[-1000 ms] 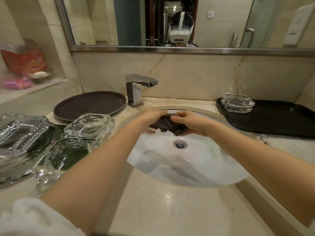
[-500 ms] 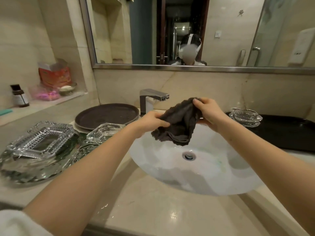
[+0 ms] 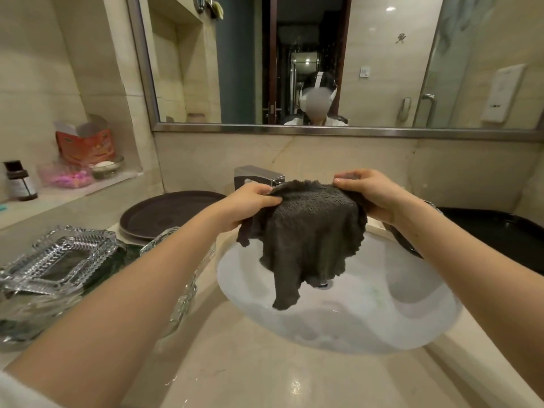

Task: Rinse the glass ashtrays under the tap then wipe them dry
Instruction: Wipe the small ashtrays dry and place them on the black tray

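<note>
Hotel bathroom, beige marble bench (image 3: 265,375) with white oval sink (image 3: 412,313). Dark grey terry cloth (image 3: 312,231), balled up over the sink a second ago, is now spread and lifted, left hand (image 3: 250,201) and right hand (image 3: 368,192) each pinching a top edge; likely readying it for wiping. Cut-glass ashtrays: two clear at left, square one (image 3: 64,257) on the stack, another (image 3: 182,290) behind the left forearm; possibly more, can't tell. One round brown tray (image 3: 164,213), one black tray (image 3: 500,234), one chrome tap (image 3: 259,175).

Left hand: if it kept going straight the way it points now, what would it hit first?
Likely the tap: the left hand, gripping the cloth, points away from the person, with the tap just beyond its knuckles. Depth is uncertain.
</note>
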Demonstrator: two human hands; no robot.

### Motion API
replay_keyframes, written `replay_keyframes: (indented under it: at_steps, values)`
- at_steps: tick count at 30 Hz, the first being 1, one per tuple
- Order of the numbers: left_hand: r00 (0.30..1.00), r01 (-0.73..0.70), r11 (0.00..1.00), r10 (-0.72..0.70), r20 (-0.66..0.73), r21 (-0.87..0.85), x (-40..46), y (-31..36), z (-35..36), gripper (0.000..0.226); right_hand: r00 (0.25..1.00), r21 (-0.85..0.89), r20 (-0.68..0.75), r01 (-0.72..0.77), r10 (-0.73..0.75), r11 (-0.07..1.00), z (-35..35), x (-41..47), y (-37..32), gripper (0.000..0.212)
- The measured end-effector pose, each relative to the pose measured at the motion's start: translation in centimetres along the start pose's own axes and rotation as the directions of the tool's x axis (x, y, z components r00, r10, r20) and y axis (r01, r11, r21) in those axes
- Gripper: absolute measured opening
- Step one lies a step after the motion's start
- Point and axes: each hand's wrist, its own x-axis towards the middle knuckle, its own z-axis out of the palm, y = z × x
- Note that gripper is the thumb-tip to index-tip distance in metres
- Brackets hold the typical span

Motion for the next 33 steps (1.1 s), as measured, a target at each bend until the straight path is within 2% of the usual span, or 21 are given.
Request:
replay_keyframes:
  at_steps: [2, 4, 6, 8, 9, 10, 12, 14, 16, 18, 19, 20, 21, 23, 24, 26, 27, 29, 31, 32, 33]
  values:
    - [0.993, 0.115, 0.993, -0.115, -0.001, -0.023, 0.2, 0.1, 0.4, 0.019, 1.0, -0.033, -0.007, -0.021, 0.02, 0.999, 0.2, 0.0, 0.0, 0.024]
    - [0.963, 0.258, 0.943, -0.27, -0.027, -0.211, 0.6, 0.0, 1.0, 0.023, 0.997, -0.111, -0.075, 0.016, -0.024, 0.994, 1.3, -0.1, 0.2, 0.014]
    - [0.937, 0.321, 0.839, -0.347, 0.022, -0.44, 0.9, -0.1, 1.5, 0.025, 0.982, -0.172, -0.129, 0.115, -0.138, 0.978, 3.0, -0.5, 0.5, 0.011]
    - [0.941, 0.32, 0.724, -0.319, 0.114, -0.611, 0.9, 0.2, 2.0, 0.036, 0.963, -0.233, -0.038, 0.252, -0.268, 0.939, 4.9, -1.5, 1.0, 0.015]
    - [0.943, 0.321, 0.683, -0.291, 0.158, -0.656, 0.8, 0.4, 2.1, 0.044, 0.95, -0.265, 0.065, 0.312, -0.306, 0.912, 5.7, -2.1, 1.4, 0.015]
    - [0.946, 0.32, 0.686, -0.276, 0.173, -0.654, 0.7, 0.6, 2.3, 0.049, 0.938, -0.265, 0.175, 0.338, -0.299, 0.903, 6.4, -2.7, 1.9, 0.016]
    - [0.951, 0.307, 0.777, -0.272, 0.148, -0.549, 0.8, 0.8, 2.7, 0.045, 0.909, -0.166, 0.357, 0.288, -0.215, 0.943, 6.5, -3.4, 2.6, 0.025]
    - [0.958, 0.284, 0.844, -0.264, 0.109, -0.454, 0.9, 0.7, 3.0, 0.022, 0.893, 0.03, 0.413, 0.183, -0.179, 0.983, 5.6, -3.2, 2.7, 0.022]
    - [0.963, 0.255, 0.872, -0.268, 0.028, -0.418, 1.2, 0.4, 2.8, 0.012, 0.947, 0.132, 0.258, 0.164, -0.193, 0.978, 4.4, -2.0, 3.0, 0.015]
    - [0.969, 0.237, 0.877, -0.243, 0.04, -0.417, 1.2, 0.4, 2.2, 0.016, 0.971, 0.048, 0.037, 0.233, -0.235, 0.971, 3.2, -0.5, 3.7, 0.012]
    - [0.97, 0.24, 0.883, -0.227, 0.081, -0.403, 1.1, 0.6, 1.9, 0.021, 0.968, -0.016, 0.028, 0.252, -0.251, 0.968, 2.6, 0.1, 4.1, 0.021]
    - [0.968, 0.247, 0.894, -0.215, 0.126, -0.375, 1.0, 0.8, 1.6, 0.032, 0.964, -0.06, 0.119, 0.248, -0.24, 0.967, 2.2, 0.5, 4.6, 0.036]
    - [0.967, 0.249, 0.912, -0.214, 0.139, -0.327, 1.0, 0.9, 1.4, 0.041, 0.942, -0.101, 0.271, 0.232, -0.198, 0.968, 1.7, 0.7, 5.0, 0.05]
    - [0.965, 0.245, 0.936, -0.211, 0.156, -0.254, 0.9, 1.1, 1.0, 0.043, 0.848, -0.173, 0.522, 0.213, -0.094, 0.962, 1.5, 0.7, 5.7, 0.062]
    - [0.966, 0.241, 0.944, -0.212, 0.149, -0.223, 1.0, 1.2, 0.8, 0.041, 0.821, -0.197, 0.567, 0.214, -0.067, 0.957, 1.5, 0.6, 5.9, 0.059]
    - [0.966, 0.246, 0.953, -0.228, 0.12, -0.178, 1.3, 1.0, 0.3, 0.042, 0.832, -0.209, 0.552, 0.193, -0.047, 0.959, 1.7, 0.5, 6.3, 0.052]
    - [0.965, 0.257, 0.954, -0.245, 0.09, -0.157, 1.5, 0.8, 0.1, 0.043, 0.83, -0.186, 0.557, 0.164, -0.033, 0.969, 1.8, 0.5, 6.3, 0.048]
    - [0.976, 0.212, 0.977, -0.212, -0.039, -0.019, 2.0, 0.2, 0.1, 0.033, 0.803, -0.079, 0.595, 0.093, -0.028, 0.993, 2.2, 0.3, 6.0, 0.036]
    - [0.968, 0.142, 0.969, -0.093, -0.235, 0.203, 2.2, -0.8, 0.7, 0.03, 0.811, 0.045, 0.581, 0.052, -0.068, 0.998, 2.5, 0.0, 5.5, 0.024]
    - [0.947, 0.089, 0.964, -0.005, -0.32, 0.249, 2.0, -1.1, 1.2, 0.036, 0.826, 0.09, 0.558, 0.044, -0.087, 0.995, 2.7, 0.0, 5.4, 0.02]
    - [0.934, 0.012, 0.974, 0.07, -0.352, 0.225, 1.6, -1.3, 1.5, 0.038, 0.842, 0.122, 0.531, 0.04, -0.099, 0.992, 2.7, 0.0, 5.2, 0.019]
